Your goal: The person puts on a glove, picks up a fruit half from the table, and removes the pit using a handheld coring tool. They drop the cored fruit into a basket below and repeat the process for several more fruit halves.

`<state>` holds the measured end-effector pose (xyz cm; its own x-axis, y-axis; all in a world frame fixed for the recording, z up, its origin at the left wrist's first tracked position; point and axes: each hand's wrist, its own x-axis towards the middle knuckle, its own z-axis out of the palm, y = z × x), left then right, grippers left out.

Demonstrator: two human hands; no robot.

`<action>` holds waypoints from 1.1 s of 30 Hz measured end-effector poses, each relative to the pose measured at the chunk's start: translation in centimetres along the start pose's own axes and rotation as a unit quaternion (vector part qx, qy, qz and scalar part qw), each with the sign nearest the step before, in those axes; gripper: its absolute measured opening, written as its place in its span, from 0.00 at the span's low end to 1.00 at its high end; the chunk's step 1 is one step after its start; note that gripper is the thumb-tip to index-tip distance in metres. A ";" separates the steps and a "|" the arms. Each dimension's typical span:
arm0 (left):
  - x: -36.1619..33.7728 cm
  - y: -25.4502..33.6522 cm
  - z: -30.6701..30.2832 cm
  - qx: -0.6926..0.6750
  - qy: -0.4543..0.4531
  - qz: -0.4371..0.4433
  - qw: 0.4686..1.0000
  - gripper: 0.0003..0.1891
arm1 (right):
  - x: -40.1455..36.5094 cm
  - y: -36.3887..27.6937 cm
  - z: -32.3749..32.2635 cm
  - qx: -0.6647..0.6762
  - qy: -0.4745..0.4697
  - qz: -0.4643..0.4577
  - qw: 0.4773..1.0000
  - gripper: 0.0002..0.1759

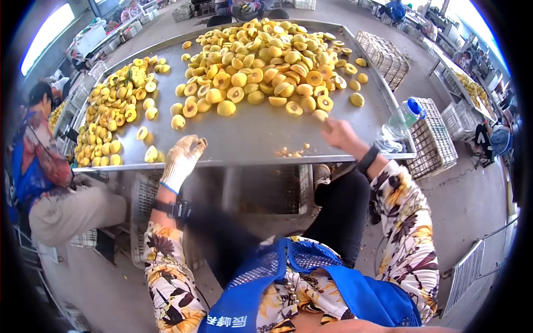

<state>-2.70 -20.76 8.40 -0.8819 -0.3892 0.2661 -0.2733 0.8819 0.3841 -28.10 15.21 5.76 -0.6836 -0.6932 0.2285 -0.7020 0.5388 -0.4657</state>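
The bare right hand (340, 135) meets a yellow fruit (320, 115) at its fingertips, too blurred to tell whether its grip is clamped. The gloved left hand (185, 154) curls at the metal desk's (244, 141) near edge; whether that grip is closed, I cannot tell. Small tan bits (291, 151) lie between them. Beyond, the fruit pile (266, 66) shows smooth golden skins and cut halves with orange-brown hollows.

Place: fruit-handling workshop | near: metal table (261, 136) with heaped halved yellow fruits (272, 61) | right: plastic crates (430, 141) on floor (466, 194) | left, far right: seated workers (36, 150)
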 end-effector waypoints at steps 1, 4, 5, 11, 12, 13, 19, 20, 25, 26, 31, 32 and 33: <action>2.1 -1.0 0.5 0.002 -0.002 0.014 1.000 0.21 | 2.4 2.1 0.4 -0.029 0.034 0.014 0.999 0.13; 8.6 -2.8 2.3 0.012 -0.006 0.043 0.999 0.23 | 9.6 6.5 -0.7 -0.006 0.059 -0.001 0.998 0.16; 11.2 -3.7 3.3 0.017 0.012 0.067 0.998 0.23 | 11.9 7.1 -1.0 -0.025 0.070 0.004 0.997 0.17; 26.8 -4.7 9.0 0.059 -0.030 0.193 0.979 0.18 | 23.6 10.2 -0.8 -0.004 0.056 0.040 0.998 0.21; 29.1 -4.7 10.0 0.091 -0.027 0.256 0.962 0.20 | 26.0 11.8 0.8 -0.035 0.084 0.011 0.996 0.20; 31.0 -3.0 10.5 0.072 -0.036 0.193 0.978 0.21 | 27.5 11.0 0.3 -0.047 0.078 -0.017 0.996 0.20; 40.8 -3.8 18.9 0.090 -0.057 0.206 0.973 0.28 | 34.8 12.3 1.7 -0.025 0.036 -0.034 0.998 0.20; 42.2 -4.3 20.7 0.092 -0.075 0.199 0.973 0.29 | 35.6 13.1 2.0 -0.048 0.028 -0.033 0.998 0.21; 45.5 -5.6 24.4 0.133 -0.123 0.148 0.972 0.35 | 38.0 16.9 6.0 -0.087 -0.021 -0.022 0.996 0.32; 46.2 -5.6 24.9 0.148 -0.132 0.146 0.969 0.34 | 38.8 17.5 6.3 -0.048 -0.031 0.046 0.997 0.33; 45.9 -1.1 21.8 0.328 -0.204 0.246 0.889 0.20 | 40.4 18.7 7.4 0.005 -0.026 0.059 0.998 0.35; 45.8 -0.8 21.9 0.349 -0.218 0.267 0.872 0.20 | 40.3 19.0 7.4 0.008 -0.037 0.057 0.998 0.37; 45.6 -0.8 21.7 0.340 -0.213 0.285 0.871 0.22 | 40.3 19.4 7.5 0.013 -0.049 0.056 0.997 0.38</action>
<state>-51.06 -33.46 1.03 -0.9717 0.1693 -0.1645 0.2183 0.9096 -0.3534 -67.76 -5.84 -0.47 -0.7341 -0.6731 0.0894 -0.6156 0.6042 -0.5059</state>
